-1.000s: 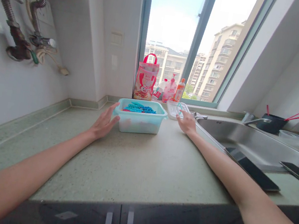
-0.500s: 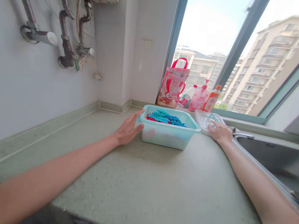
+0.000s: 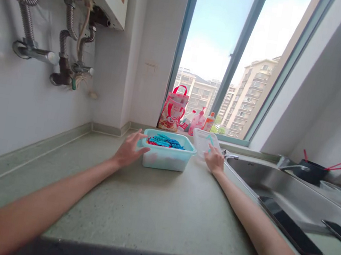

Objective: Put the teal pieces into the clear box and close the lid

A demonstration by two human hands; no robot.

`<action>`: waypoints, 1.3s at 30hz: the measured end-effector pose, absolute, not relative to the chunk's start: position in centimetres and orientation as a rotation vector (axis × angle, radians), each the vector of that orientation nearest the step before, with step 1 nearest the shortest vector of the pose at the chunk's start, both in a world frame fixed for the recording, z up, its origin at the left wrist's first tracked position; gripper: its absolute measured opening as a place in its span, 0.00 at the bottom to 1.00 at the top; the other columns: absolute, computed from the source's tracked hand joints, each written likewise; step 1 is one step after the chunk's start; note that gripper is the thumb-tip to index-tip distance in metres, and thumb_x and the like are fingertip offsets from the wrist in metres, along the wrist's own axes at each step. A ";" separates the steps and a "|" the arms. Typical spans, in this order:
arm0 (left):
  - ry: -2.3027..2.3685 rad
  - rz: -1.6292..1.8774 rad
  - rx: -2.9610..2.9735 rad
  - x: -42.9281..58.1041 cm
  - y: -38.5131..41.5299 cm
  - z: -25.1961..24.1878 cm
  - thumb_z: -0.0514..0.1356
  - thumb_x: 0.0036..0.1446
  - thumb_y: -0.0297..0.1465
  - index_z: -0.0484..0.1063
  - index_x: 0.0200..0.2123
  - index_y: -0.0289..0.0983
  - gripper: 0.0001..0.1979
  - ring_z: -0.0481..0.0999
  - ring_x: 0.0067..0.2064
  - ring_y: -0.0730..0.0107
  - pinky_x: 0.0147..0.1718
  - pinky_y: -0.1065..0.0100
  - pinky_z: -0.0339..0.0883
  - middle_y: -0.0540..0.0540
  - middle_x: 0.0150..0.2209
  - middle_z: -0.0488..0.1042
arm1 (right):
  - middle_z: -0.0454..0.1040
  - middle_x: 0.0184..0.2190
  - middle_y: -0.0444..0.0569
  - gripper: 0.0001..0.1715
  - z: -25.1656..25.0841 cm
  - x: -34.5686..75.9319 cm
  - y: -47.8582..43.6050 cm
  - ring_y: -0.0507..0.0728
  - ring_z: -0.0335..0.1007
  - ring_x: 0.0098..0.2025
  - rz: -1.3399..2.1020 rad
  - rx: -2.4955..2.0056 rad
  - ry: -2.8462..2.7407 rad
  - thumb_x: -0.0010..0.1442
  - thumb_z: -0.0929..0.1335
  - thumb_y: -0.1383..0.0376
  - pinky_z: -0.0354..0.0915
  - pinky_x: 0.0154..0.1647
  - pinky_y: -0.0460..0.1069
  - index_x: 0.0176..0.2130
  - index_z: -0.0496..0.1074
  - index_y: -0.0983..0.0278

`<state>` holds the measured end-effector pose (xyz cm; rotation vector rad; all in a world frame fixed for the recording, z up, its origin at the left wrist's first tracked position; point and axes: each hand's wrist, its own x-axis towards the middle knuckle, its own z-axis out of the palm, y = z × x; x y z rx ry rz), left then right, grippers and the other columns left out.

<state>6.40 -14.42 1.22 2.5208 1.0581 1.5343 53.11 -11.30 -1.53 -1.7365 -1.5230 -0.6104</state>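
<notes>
Left hand (image 3: 128, 152), fingers spread, presses our teal tub (image 3: 167, 156) mid-frame; right hand (image 3: 215, 160), open, touches the clear lid (image 3: 203, 140) just right.

Pale turquoise tub (image 3: 167, 158) (blue and red pegs (image 3: 165, 142) inside), speckled grey-green counter (image 3: 151, 206).

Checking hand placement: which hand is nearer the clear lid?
Right. The right hand touches the clear lid's near edge; the left hand rests against the turquoise box, farther away.
</notes>
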 end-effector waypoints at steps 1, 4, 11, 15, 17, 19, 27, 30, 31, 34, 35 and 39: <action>1.053 1.556 2.553 6.3 -14.4 1.3 0.58 0.63 0.60 0.70 0.58 0.40 0.34 0.62 0.73 0.44 0.68 0.41 0.57 0.33 0.65 0.72 | 0.79 0.57 0.59 0.34 -1.5 52.7 -11.9 0.68 0.78 0.51 -0.594 -1.702 -1.518 0.65 0.63 0.62 0.69 0.56 0.60 0.67 0.71 0.64; 1.024 1.588 2.601 6.0 -14.6 1.6 0.57 0.63 0.61 0.72 0.56 0.41 0.33 0.62 0.73 0.45 0.68 0.42 0.59 0.35 0.62 0.75 | 0.80 0.56 0.58 0.31 -1.3 51.8 -13.5 0.67 0.79 0.50 -0.490 -1.567 -1.412 0.64 0.62 0.64 0.70 0.55 0.61 0.63 0.76 0.63; 0.996 1.547 2.581 5.3 -15.2 1.4 0.56 0.63 0.62 0.72 0.58 0.43 0.34 0.68 0.69 0.47 0.67 0.45 0.61 0.38 0.61 0.76 | 0.83 0.49 0.54 0.19 3.2 49.2 -15.8 0.64 0.81 0.46 -0.193 -1.076 -1.198 0.63 0.67 0.58 0.74 0.52 0.60 0.50 0.79 0.61; 0.940 1.514 2.553 5.1 -15.2 1.2 0.51 0.66 0.62 0.70 0.61 0.43 0.35 0.74 0.63 0.47 0.64 0.46 0.65 0.39 0.60 0.76 | 0.82 0.48 0.53 0.14 5.7 45.5 -17.5 0.62 0.80 0.48 -0.052 -0.823 -1.373 0.64 0.69 0.56 0.74 0.54 0.60 0.46 0.78 0.59; 0.898 1.506 2.511 5.1 -15.2 1.1 0.48 0.67 0.62 0.68 0.63 0.43 0.36 0.76 0.62 0.48 0.63 0.47 0.66 0.39 0.62 0.75 | 0.82 0.48 0.50 0.14 6.3 43.6 -18.5 0.61 0.79 0.48 -0.007 -0.773 -1.465 0.66 0.69 0.54 0.74 0.55 0.60 0.47 0.77 0.58; 0.860 1.526 2.457 5.2 -15.2 1.1 0.47 0.68 0.62 0.66 0.66 0.43 0.36 0.76 0.62 0.49 0.63 0.47 0.66 0.39 0.64 0.73 | 0.81 0.49 0.49 0.15 6.6 42.2 -19.6 0.61 0.79 0.51 0.018 -0.747 -1.555 0.66 0.70 0.52 0.73 0.58 0.60 0.48 0.76 0.57; 0.952 1.654 2.334 5.6 -14.2 0.7 0.44 0.69 0.61 0.52 0.75 0.41 0.42 0.69 0.68 0.48 0.68 0.44 0.58 0.34 0.72 0.62 | 0.81 0.54 0.51 0.19 6.6 41.1 -20.9 0.67 0.76 0.57 -0.016 -0.787 -1.806 0.65 0.72 0.50 0.67 0.62 0.62 0.49 0.75 0.57; 0.926 1.691 2.370 5.7 -14.5 1.2 0.44 0.70 0.60 0.44 0.78 0.43 0.43 0.66 0.70 0.49 0.69 0.45 0.56 0.33 0.76 0.52 | 0.81 0.53 0.51 0.21 6.7 41.3 -20.9 0.68 0.76 0.55 -0.025 -0.813 -1.858 0.65 0.71 0.48 0.66 0.62 0.62 0.50 0.76 0.57; 0.913 1.690 2.398 5.7 -14.7 1.4 0.44 0.70 0.60 0.43 0.78 0.43 0.43 0.64 0.71 0.49 0.70 0.45 0.54 0.33 0.77 0.50 | 0.80 0.53 0.52 0.21 6.8 41.3 -21.0 0.68 0.75 0.56 -0.012 -0.803 -1.877 0.65 0.71 0.47 0.65 0.62 0.62 0.51 0.77 0.57; 0.875 1.705 2.475 5.9 -15.7 2.3 0.44 0.70 0.60 0.43 0.78 0.44 0.42 0.54 0.76 0.48 0.72 0.44 0.49 0.34 0.78 0.45 | 0.79 0.54 0.53 0.24 7.2 41.3 -21.4 0.70 0.73 0.58 0.041 -0.744 -1.949 0.65 0.70 0.45 0.64 0.63 0.63 0.51 0.78 0.57; 0.874 1.710 2.489 5.9 -16.0 2.5 0.44 0.70 0.59 0.45 0.78 0.44 0.42 0.50 0.77 0.47 0.73 0.44 0.47 0.35 0.79 0.43 | 0.79 0.54 0.53 0.25 7.3 41.2 -21.6 0.70 0.73 0.58 0.058 -0.729 -1.970 0.65 0.70 0.44 0.64 0.64 0.63 0.51 0.78 0.57; 0.904 1.643 2.540 5.8 -16.3 2.7 0.43 0.72 0.58 0.50 0.77 0.46 0.38 0.48 0.78 0.46 0.73 0.43 0.47 0.36 0.79 0.43 | 0.80 0.53 0.52 0.27 7.7 41.2 -21.9 0.69 0.74 0.57 0.152 -0.703 -2.003 0.64 0.71 0.41 0.64 0.64 0.62 0.50 0.80 0.58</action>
